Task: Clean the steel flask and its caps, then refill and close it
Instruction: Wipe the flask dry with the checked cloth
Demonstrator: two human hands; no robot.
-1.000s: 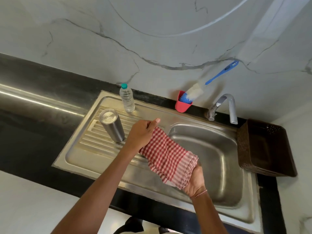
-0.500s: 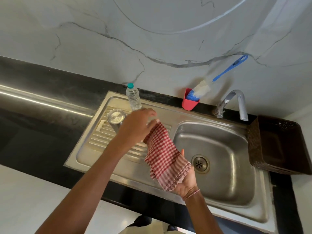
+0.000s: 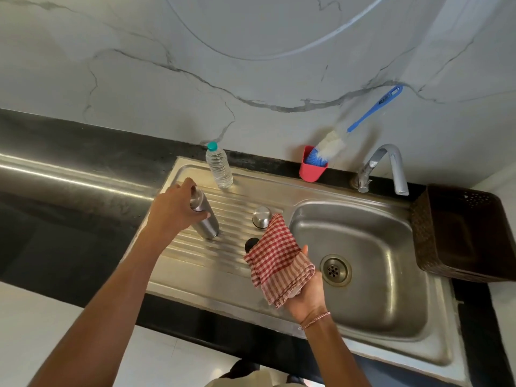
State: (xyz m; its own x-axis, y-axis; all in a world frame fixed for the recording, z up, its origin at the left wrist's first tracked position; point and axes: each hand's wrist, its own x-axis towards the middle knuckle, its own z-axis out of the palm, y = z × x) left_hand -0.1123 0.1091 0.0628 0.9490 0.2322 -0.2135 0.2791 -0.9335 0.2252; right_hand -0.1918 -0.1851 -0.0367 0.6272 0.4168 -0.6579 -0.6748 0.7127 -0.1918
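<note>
The steel flask [image 3: 208, 222] stands on the ribbed drainboard [image 3: 195, 263] of the sink. My left hand [image 3: 174, 210] grips its upper part, covering the top. A steel cap [image 3: 261, 217] sits on the drainboard to the right of the flask. A small black cap [image 3: 250, 244] lies nearer me, partly hidden by a red checked cloth [image 3: 279, 263]. That cloth lies bunched in my right hand [image 3: 307, 294], which holds it palm up over the edge between drainboard and basin.
A clear water bottle with a teal cap [image 3: 219, 166] stands at the back of the drainboard. A red cup [image 3: 312, 170] holds a blue-handled bottle brush [image 3: 363, 117]. The tap [image 3: 388, 166] overhangs the basin [image 3: 377, 289]. A brown basket [image 3: 463, 233] sits at the right.
My left hand let go of the cloth and moved left onto the flask. The cloth now rests in my right hand alone, and the two caps have come into sight.
</note>
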